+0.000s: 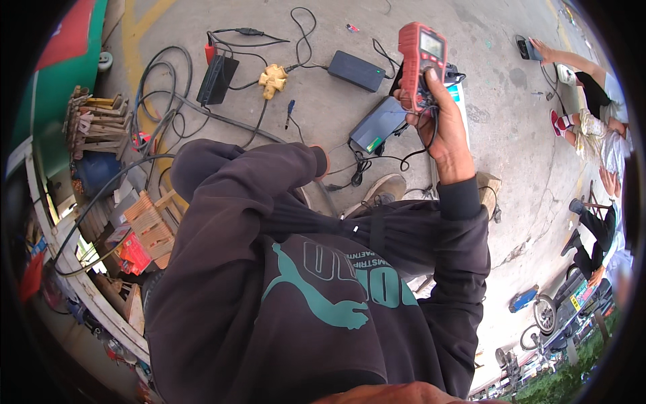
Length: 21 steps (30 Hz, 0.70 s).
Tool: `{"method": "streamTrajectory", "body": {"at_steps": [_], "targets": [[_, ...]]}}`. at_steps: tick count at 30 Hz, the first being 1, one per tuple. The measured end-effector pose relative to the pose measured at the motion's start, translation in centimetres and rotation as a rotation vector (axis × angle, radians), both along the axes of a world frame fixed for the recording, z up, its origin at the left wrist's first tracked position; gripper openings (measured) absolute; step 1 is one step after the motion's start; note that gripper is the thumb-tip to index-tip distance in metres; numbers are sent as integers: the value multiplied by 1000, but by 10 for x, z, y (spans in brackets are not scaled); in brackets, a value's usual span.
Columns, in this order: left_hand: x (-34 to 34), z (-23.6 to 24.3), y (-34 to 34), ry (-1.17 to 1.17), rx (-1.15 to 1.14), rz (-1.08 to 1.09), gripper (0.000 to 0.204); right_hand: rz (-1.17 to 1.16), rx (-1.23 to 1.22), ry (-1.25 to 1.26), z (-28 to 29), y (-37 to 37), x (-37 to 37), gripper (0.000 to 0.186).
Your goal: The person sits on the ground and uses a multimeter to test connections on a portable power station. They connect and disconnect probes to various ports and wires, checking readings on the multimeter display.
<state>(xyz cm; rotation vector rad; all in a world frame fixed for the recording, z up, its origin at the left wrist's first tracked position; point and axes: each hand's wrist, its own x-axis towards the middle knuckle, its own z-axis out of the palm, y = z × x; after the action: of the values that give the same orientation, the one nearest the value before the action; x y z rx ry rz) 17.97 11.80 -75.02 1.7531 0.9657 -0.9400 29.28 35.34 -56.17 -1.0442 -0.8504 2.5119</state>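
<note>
A red digital multimeter (408, 50) with a small screen is held up in my right hand (447, 129). My thumb lies on its front, and dark test leads hang from its lower end. Just beyond that hand, a dark power adapter (377, 126) rests on the ground, partly behind the meter. Only a sliver of my left hand (326, 163) shows past the dark sleeve, near my knee; its fingers are hidden. A thin cable runs close to it, and a small dark plug (291, 108) lies farther off.
A yellow multi-way socket (272, 81) joins several black cables on the concrete. Two more adapters lie there, one black (218, 79) and one dark grey (356, 71). Coiled cable (145, 87) and stacked wood (101, 121) are at left. Other people sit at right, near a motorcycle wheel (545, 314).
</note>
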Motion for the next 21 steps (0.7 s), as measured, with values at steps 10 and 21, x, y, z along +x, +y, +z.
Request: {"method": "streamTrajectory", "body": {"at_steps": [10,21], "targets": [[2,166,-17,-560,-119,249,31,372,-208,-247,-208,-121,-69,36],[-8,167,-22,-569,-10,464,34,76,61,-327,-281,-141,-126,51]]}}
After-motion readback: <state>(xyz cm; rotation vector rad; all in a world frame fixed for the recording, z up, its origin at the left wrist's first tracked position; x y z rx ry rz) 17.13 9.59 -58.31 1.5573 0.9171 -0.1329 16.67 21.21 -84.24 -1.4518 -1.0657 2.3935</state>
